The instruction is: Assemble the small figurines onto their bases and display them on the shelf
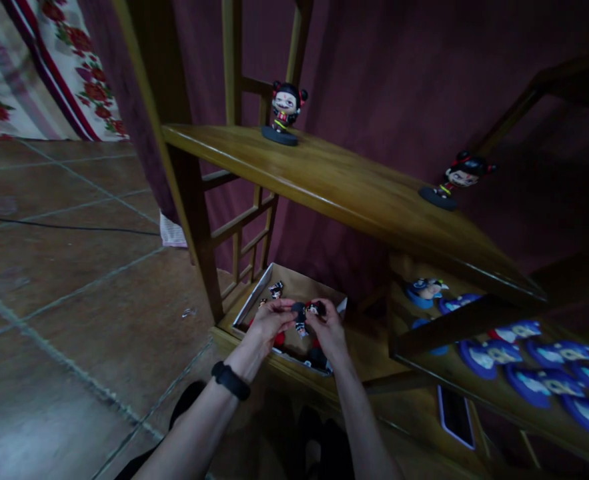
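Over an open cardboard box (249,303), both of my hands are closed on one small figurine (315,309) with black hair. My left hand (268,325) pinches its dark round base (299,311) between thumb and fingers. My right hand (330,333) grips the figurine by its head end. Whether the figurine and base are joined cannot be made out. Another small figurine (275,289) lies in the box's far left corner, and further red and black pieces show partly under my hands.
The box stands on a low wooden shelf. Above it, a wooden shelf board (324,170) carries a standing figurine (285,110) and a second figurine (461,175). At right, several blue-based figurines (489,357) fill another shelf, with a phone (455,417) below. A cable (64,227) crosses the floor.
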Available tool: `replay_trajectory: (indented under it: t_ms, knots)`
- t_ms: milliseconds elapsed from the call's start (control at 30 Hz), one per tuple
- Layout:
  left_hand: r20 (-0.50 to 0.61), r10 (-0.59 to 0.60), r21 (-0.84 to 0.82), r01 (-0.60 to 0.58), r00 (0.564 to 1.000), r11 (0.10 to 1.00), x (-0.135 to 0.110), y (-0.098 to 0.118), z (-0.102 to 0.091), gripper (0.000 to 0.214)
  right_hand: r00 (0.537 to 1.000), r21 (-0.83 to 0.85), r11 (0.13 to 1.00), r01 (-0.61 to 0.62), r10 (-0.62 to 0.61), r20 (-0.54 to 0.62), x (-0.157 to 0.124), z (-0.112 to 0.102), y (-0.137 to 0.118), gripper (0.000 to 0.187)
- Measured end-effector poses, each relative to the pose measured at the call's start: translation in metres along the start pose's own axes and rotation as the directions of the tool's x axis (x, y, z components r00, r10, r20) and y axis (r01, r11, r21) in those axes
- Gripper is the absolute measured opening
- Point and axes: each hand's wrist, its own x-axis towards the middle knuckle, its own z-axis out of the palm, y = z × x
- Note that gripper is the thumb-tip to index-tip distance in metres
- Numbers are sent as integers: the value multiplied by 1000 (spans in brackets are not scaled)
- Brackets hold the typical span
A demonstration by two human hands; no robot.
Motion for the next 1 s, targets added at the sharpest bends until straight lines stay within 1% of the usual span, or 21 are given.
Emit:
replay_trajectory:
  t_ms: [167,300,433,567,700,867,1000]
  knots:
    - [-5,15,-31,-15,1000,999,-4,2,-2,34,1000,-47,998,31,-31,5,-3,3,-3,30]
    - [-5,62,-11,-62,998,998,-3,0,-5,36,999,-81,996,42,-40,22,-5,6,-6,29]
    - [21,147,13,-147,989,989,-1,-3,-6,35,998,-71,996,51,-47,44,-6,7,-9,28]
    - [42,266,75,-269,963,960,4,-9,-7,32,998,-49,998,50,-47,50,-6,8,-7,30]
    - [43,322,118,-325,946,938,10,-15,-10,30,996,-55,996,73,-71,45,-5,10,-5,32]
    - [27,346,123,-346,938,930,11,-17,-9,28,995,-160,982,100,-100,4,-5,12,-6,30]
    - [-1,375,126,-372,927,920,9,-16,-5,25,987,-255,957,139,-155,-42,-7,14,-8,27]
